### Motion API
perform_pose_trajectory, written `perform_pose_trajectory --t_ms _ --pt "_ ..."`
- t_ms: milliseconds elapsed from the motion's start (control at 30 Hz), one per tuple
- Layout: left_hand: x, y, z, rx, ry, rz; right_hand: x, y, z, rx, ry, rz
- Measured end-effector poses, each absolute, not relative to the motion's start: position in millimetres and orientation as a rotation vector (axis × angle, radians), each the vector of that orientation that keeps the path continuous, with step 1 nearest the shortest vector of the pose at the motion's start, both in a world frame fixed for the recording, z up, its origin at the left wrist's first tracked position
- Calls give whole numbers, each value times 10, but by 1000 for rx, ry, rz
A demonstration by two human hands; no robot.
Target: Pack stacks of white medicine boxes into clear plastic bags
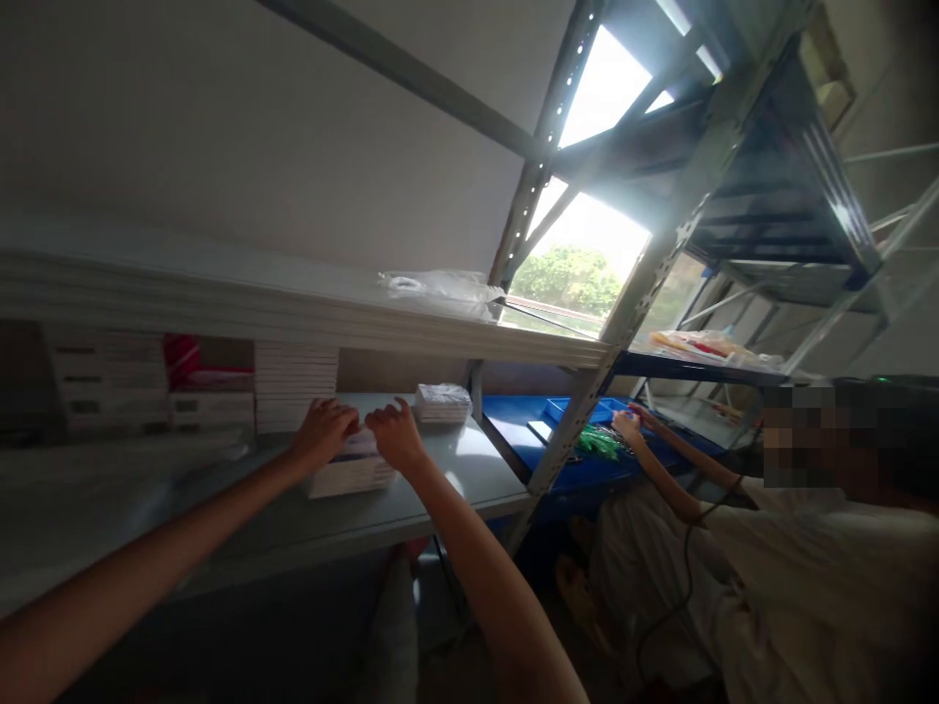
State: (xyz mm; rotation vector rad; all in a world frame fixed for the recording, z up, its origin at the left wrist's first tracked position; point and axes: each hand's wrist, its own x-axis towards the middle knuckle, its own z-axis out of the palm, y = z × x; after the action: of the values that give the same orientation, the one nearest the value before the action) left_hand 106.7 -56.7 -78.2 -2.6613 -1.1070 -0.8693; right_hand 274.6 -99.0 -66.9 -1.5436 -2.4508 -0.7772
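Above a low stack of flat white boxes (353,479) on the grey shelf, my two hands face each other. My left hand (327,433) is closed, its fingertips curled inward over the stack's left side. On the other side my right hand (396,435) is closed too, with one finger bent upward. A pale thing shows between the hands, too dim to name, and what the fingers grip is hidden. A shorter white stack (443,402) stands just beyond my right hand.
Tall stacks of white boxes (294,386) line the shelf's back left, near a red package (209,376). An upper shelf edge (293,313) and a metal post (572,430) bound the space. On the right, a co-worker (799,548) handles things by a blue tray (579,409).
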Motion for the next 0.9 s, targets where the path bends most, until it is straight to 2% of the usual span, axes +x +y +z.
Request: perform_pose_trajectory --t_ms 200,567,733,900 --pt "727 -762 -924 -2612 -1216 -848 2471 -1042 -832 -1557 -2425 -693" --pt "259 -811 -1086 -2523 -1424 -1094 2898 -1151 -1072 -1734 -1648 -82" --pt "579 -839 -1048 -2647 -1327 -1120 2737 -1097 -1107 -1572 -1643 -24" --pt "849 -825 -885 -2673 -1212 -915 2646 -1081 -1106 -1566 -1753 -89"
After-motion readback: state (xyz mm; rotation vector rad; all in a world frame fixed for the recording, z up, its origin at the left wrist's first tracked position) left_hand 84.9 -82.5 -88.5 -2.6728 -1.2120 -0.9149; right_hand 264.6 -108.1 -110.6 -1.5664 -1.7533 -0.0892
